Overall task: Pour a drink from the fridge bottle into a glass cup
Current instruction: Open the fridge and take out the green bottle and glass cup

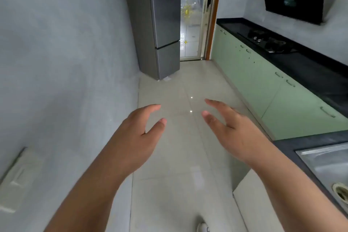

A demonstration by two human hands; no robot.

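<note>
- The left hand [139, 133] is held out in front, over the floor [178, 165]. Its fingers [150, 108] are loose and a bit bent. They hold nothing.
- The right hand [231, 130] is the same: loose, spread fingers with nothing in them.
- Both hands are free, likely so they can pull the fridge open and take the bottle.
- The fridge [162, 20] stands far off, by the left wall [56, 62]. Both its doors are closed.
- The bottle does not show. It is likely inside the fridge, where drinks stay cold.
- No cup shows either.
- The bench [310, 73] runs along the right side. A stove [267, 41] sits far along it. A sink [327, 164] is near, at the right.
- The first job looks like walking to the fridge. The pour is not yet begun.
</note>
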